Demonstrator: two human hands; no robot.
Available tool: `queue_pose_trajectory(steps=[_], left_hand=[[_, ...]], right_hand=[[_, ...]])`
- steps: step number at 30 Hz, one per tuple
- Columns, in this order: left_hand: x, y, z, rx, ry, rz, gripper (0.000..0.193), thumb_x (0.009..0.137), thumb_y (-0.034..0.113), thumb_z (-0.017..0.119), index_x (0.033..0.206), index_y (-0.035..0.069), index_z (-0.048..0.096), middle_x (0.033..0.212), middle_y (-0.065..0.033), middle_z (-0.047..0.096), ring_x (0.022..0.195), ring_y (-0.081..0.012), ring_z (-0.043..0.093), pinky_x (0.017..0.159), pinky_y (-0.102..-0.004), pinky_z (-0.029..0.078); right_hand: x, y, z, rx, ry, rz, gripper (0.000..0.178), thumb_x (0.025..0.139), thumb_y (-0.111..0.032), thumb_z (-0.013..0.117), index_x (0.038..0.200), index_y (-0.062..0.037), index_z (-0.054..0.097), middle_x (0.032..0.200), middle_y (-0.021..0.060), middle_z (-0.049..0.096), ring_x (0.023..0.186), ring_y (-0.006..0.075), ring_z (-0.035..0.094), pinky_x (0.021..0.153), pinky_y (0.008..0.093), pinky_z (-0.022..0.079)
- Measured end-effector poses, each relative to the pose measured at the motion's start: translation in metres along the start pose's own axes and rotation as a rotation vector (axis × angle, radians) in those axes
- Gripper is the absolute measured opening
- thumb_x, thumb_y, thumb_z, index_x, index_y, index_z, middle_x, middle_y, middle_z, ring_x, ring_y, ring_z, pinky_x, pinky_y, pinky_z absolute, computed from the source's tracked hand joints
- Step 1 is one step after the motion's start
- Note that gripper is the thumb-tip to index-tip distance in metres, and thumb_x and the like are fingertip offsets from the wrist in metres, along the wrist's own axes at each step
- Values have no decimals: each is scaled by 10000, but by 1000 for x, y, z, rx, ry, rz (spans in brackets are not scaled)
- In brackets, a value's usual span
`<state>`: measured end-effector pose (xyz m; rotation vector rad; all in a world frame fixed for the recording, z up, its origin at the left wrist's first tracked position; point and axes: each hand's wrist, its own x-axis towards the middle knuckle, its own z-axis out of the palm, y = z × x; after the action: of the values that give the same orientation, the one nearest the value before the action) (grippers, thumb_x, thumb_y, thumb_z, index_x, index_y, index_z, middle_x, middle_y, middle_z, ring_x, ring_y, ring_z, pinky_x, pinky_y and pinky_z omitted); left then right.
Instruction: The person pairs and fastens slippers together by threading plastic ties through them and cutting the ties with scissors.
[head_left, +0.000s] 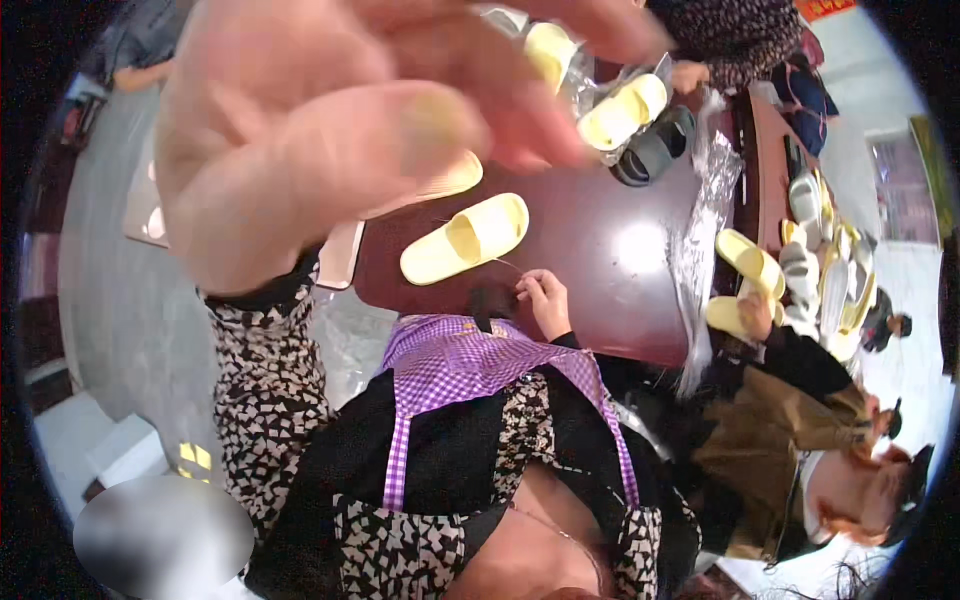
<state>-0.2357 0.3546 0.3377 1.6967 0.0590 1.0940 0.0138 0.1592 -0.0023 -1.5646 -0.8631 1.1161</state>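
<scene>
Yellow slipper (465, 240): flat on dark-red table (590, 230). Right hand (545, 298): pinching thin strand (509, 264). Left hand (330, 130): raised, grip impossible to tell. Possible risk: strand snapping from overpulling.

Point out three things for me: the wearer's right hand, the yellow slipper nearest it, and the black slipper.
Right hand (545, 298): head view, on the back of the hand.
Yellow slipper (486, 234): head view, on its strap.
Black slipper (654, 149): head view, near its middle.
</scene>
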Motion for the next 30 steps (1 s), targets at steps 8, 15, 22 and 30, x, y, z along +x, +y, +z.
queue_pose_trajectory(steps=[8, 15, 22, 30], left_hand=[[-94, -138, 56, 595, 198, -446, 363, 858, 53, 509, 1205, -35, 446, 1178, -142, 519, 1074, -200, 514, 918, -301, 406], [-235, -279, 39, 1143, -22, -824, 582, 773, 271, 616, 1224, -35, 414, 1208, -241, 457, 1122, -395, 413, 945, -447, 339], [-231, -287, 65, 1365, -196, -759, 650, 712, 368, 666, 1182, -25, 449, 1211, -234, 454, 1097, -402, 413, 907, -472, 355], [-211, -304, 115, 1131, -152, -634, 288, 700, 177, 614, 926, 5, 565, 988, -199, 512, 904, -370, 493, 764, -462, 391]], right_hand=[[-29, 0, -46, 180, 138, 93, 109, 852, -78, 501, 879, 11, 558, 739, 63, 594, 628, 107, 563, 574, 230, 468], [-27, -3, -50, 308, 188, 45, 110, 849, -93, 511, 883, -1, 562, 719, 48, 592, 596, 95, 562, 556, 218, 468], [-35, 9, -59, 362, 241, 53, 110, 852, -102, 527, 886, -5, 564, 713, 47, 589, 588, 98, 559, 544, 221, 467], [-38, 25, -61, 398, 256, 98, 119, 868, -104, 510, 886, -7, 575, 706, 51, 586, 596, 103, 556, 543, 229, 465]])
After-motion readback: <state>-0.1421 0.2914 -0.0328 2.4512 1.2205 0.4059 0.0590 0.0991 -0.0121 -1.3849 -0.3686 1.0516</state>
